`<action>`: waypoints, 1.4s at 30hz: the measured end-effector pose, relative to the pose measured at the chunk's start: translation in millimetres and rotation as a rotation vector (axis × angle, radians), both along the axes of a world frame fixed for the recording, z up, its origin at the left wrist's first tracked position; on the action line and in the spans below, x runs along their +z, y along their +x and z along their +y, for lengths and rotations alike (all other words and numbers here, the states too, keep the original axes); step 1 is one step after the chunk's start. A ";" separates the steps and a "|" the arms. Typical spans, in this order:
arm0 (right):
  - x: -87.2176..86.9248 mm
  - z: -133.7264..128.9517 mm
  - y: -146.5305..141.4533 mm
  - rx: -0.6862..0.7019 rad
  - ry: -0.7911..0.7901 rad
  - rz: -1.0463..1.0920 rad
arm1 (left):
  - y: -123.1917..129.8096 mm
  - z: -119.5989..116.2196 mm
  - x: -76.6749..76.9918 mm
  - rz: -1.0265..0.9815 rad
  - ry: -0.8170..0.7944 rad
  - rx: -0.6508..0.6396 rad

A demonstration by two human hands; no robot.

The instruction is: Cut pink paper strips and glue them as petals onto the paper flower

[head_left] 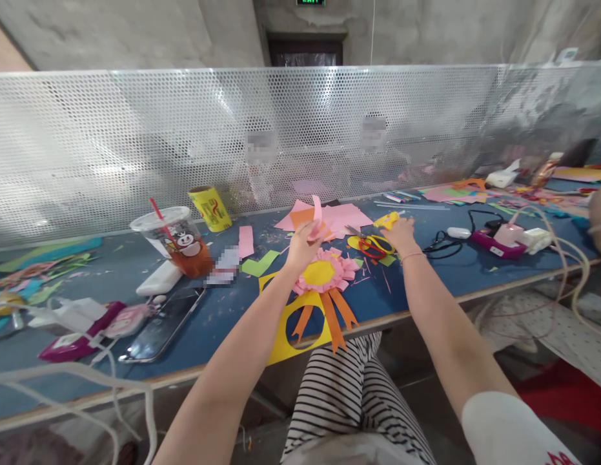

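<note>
My left hand (305, 245) has its fingers closed on a pink paper strip (317, 212), raised above the table beside a pink paper pile (346, 218). Over on the right, my right hand (403, 234) is closed round a small yellow object (387, 220) with a whitish tip. A flower with pink petals and a yellow centre (319, 274) lies below my left hand, orange ribbon tails (333, 323) hanging from it. Under it is a yellow sheet (281, 345) with a round hole. Scissors (375, 245) with red and yellow handles rest between my hands.
On the left are a drink cup (184, 248) with a red straw, a yellow roll (210, 210), a phone (164, 323) and white cables. A purple power strip (498, 244) lies at right. A perforated metal screen (184, 135) stands behind the table. Another person's arm shows at the right edge.
</note>
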State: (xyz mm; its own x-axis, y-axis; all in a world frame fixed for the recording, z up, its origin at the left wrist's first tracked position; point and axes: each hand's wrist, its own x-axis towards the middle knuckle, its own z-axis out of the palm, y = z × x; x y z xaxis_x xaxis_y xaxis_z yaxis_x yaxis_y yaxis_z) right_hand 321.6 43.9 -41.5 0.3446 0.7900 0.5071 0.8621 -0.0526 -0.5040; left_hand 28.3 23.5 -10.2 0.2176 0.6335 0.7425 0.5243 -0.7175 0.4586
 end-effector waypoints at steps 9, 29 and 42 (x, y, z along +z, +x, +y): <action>11.2 -5.2 -43.0 0.083 0.230 0.037 | 8.6 -12.8 5.2 -0.069 -0.057 -0.020; 23.8 -39.6 -113.2 1.063 0.144 0.524 | 16.6 -14.8 0.0 -0.004 -0.071 -0.114; 17.3 -40.9 -128.2 1.115 -0.126 0.518 | 15.6 -7.9 -2.8 -0.757 -0.584 -0.328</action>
State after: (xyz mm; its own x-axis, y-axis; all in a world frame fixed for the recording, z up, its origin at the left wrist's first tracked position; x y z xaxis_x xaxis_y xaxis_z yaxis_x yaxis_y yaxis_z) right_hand 193.4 3.0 -24.2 -0.4106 0.8140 0.4109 0.1671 0.5102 -0.8437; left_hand 43.9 15.7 -13.0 0.0467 0.9355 0.3503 -0.2333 -0.3307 0.9144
